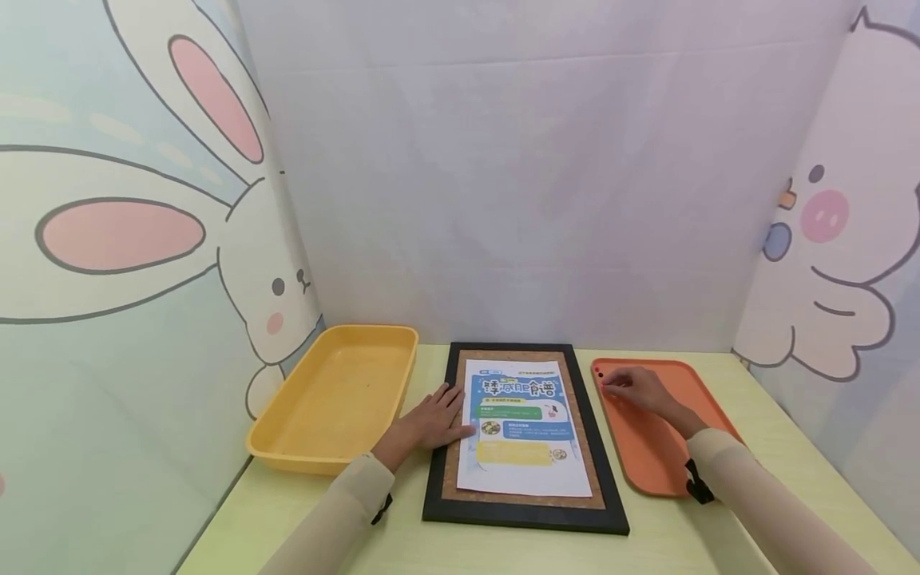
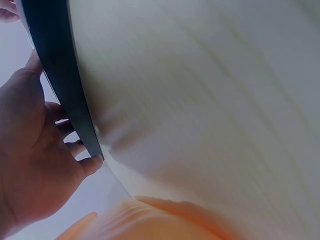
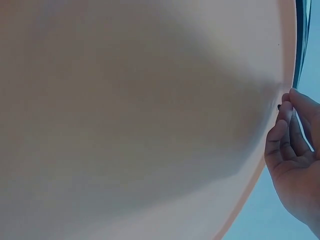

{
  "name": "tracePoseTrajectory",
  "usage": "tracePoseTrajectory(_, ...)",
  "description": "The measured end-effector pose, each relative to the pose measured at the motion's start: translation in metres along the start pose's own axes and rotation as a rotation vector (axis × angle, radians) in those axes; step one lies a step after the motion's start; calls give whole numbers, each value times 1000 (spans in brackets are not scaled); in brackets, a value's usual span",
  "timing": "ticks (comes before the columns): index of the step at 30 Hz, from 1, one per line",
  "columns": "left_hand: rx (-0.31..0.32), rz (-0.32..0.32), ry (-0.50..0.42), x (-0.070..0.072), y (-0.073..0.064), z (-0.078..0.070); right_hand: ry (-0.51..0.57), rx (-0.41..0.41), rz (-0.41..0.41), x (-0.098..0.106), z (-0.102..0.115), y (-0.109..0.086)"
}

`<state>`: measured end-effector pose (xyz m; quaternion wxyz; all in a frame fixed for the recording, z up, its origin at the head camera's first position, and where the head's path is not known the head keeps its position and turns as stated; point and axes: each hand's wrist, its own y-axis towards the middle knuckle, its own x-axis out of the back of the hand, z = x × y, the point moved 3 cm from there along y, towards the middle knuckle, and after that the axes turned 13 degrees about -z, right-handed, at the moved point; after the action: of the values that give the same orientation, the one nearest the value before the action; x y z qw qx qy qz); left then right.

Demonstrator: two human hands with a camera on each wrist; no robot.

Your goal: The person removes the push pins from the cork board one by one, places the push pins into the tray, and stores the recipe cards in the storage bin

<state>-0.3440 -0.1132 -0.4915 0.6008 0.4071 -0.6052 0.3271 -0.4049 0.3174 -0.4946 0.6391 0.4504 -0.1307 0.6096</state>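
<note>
My left hand [image 1: 431,419] rests flat with spread fingers across the left side of a black-framed cork board [image 1: 513,355], its fingertips at the left edge of a printed paper sheet [image 1: 533,431]. In the left wrist view, the fingers lie along the black frame [image 2: 65,80]. At the right, my right hand [image 1: 640,389] reaches to the far left corner of an orange tray [image 1: 647,455]. Its thumb and fingers come together beside tiny red and dark round pieces [image 1: 600,374]. A small dark bit shows by the fingertips in the right wrist view; I cannot tell whether they pinch one.
A yellow tray [image 1: 345,383] stands left of the board, near the wall. The light wooden table [image 1: 532,551] ends at a pale curtain [image 1: 503,200] behind. Cartoon-printed panels flank it on both sides.
</note>
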Motion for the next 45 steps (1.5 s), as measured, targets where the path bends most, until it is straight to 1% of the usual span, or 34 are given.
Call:
tracePoseTrajectory(7, 0, 4, -6, 1, 0, -1, -26, 1, 0, -1, -7, 1)
tracePoseTrajectory(12, -6, 8, -5, 1, 2, -2, -35, -15, 11, -1, -12, 3)
tracePoseTrajectory(19, 8, 16, 1, 3, 2, -3, -46, -32, 12, -2, -16, 4)
tracePoseTrajectory(24, 13, 17, -1, 2, 2, -4, -55, -19, 8, -1, -15, 3)
tracePoseTrajectory(32, 11, 11, -4, 3, 1, -3, -38, 9, -2, 0, -12, 2)
tracePoseTrajectory(38, 13, 13, -14, 3, 1, -2, -9, 11, -7, -1, -12, 2)
tracePoseTrajectory(45, 15, 15, -15, 4, 0, -1, -9, 16, -9, -2, -11, 1)
